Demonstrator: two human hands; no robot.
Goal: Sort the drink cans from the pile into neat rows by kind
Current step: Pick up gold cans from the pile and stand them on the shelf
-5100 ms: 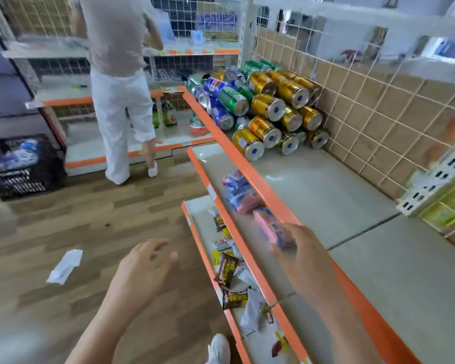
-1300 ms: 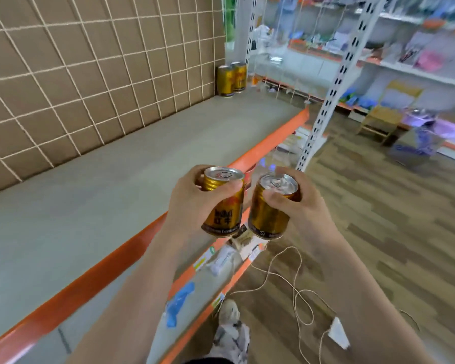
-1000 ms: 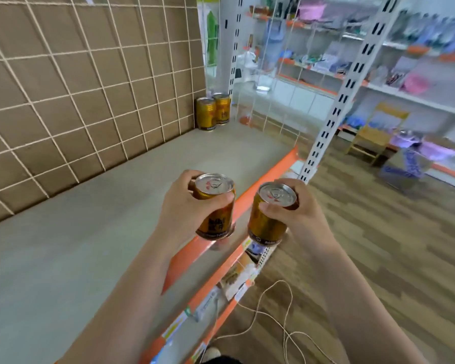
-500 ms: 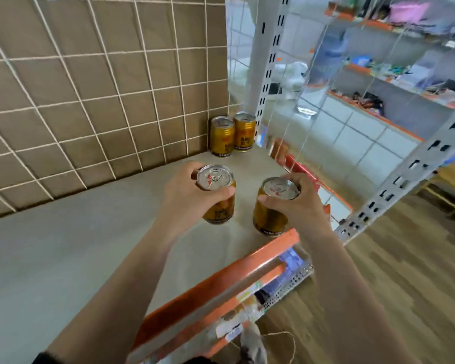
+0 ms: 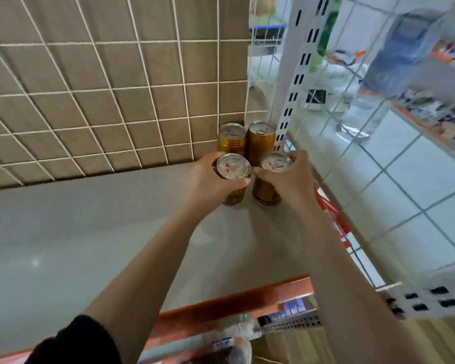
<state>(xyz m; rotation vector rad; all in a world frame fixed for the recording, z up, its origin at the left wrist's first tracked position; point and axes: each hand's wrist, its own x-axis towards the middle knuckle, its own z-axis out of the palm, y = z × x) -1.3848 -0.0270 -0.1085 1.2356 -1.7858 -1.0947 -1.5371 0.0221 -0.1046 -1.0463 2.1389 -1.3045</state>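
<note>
Now my left hand [image 5: 210, 179] grips the left can [image 5: 233, 168], my right hand [image 5: 292, 179] the right can [image 5: 268, 191], fingers curled round; both upright, just near of the standing pair [image 5: 262, 143].

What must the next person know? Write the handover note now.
Left hand grips one gold can; right hand grips a second gold can. Both are upright, low over the grey shelf, in front of the back pair of gold cans in the corner by the wire grid. Done: back pair placed. To do: set these two down as a second row, release, fetch more from the pile, out of view.
</note>
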